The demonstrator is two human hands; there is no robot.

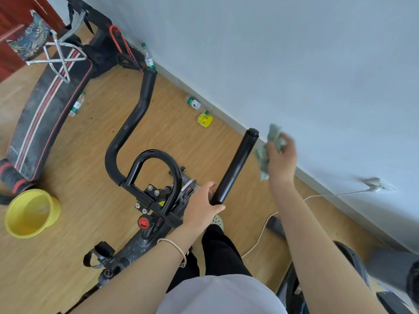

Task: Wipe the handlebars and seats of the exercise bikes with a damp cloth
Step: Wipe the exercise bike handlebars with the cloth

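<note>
An exercise bike's black handlebar fills the middle of the head view, with a long curved left bar [133, 123], a centre loop [158, 159] and a straight right grip [235, 166]. My left hand [201, 209] grips the near end of the right grip. My right hand [281, 162] is raised to the right of that grip, apart from it, and holds a crumpled pale green cloth [265, 152]. The hand and cloth are motion-blurred. The bike's seat is hidden.
A yellow bucket [30, 213] stands on the wooden floor at left. A black padded bench [47, 118] with a folding stool [38, 39] lies beyond. Plastic bottles [193, 103] and a yellow object [204, 120] lie by the wall. A white cable [263, 230] runs to a wall socket [376, 184].
</note>
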